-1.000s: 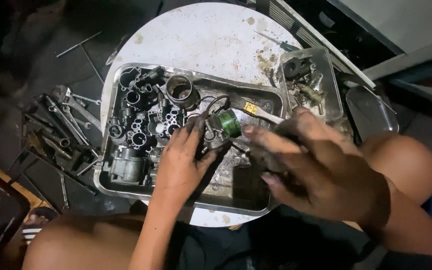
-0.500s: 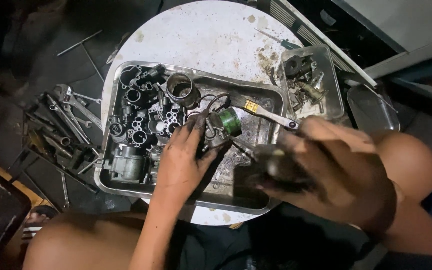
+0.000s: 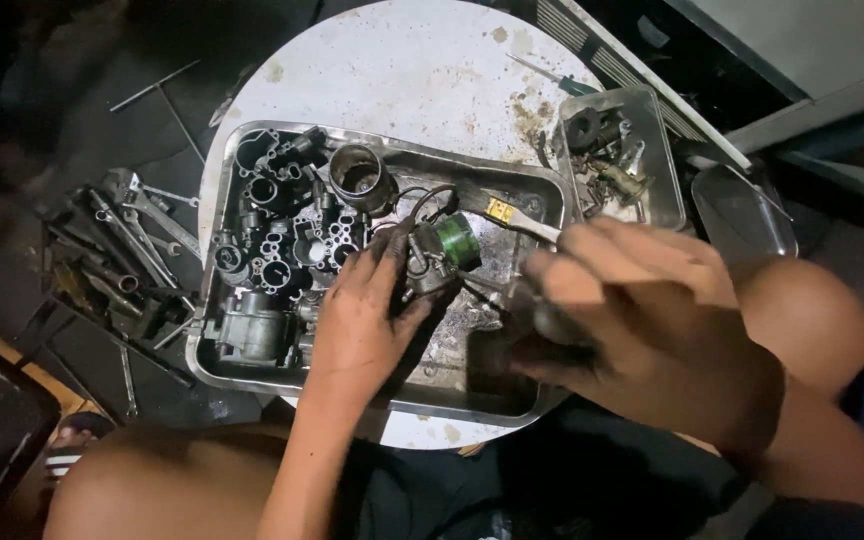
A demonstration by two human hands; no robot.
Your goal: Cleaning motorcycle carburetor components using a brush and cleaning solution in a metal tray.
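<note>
Over a steel tray resting on a round white table, the left hand is clasping a small dark engine part with a green coil beside it, near the tray's middle. Just right of it, the right hand is curling loosely around a dark rounded piece; blur is hiding how firmly. Black cylinder parts are filling the tray's left half, with a metal sleeve behind them. A smaller tray of bits is sitting at the table's right edge. Wrenches are lying on the dark floor to the left.
</note>
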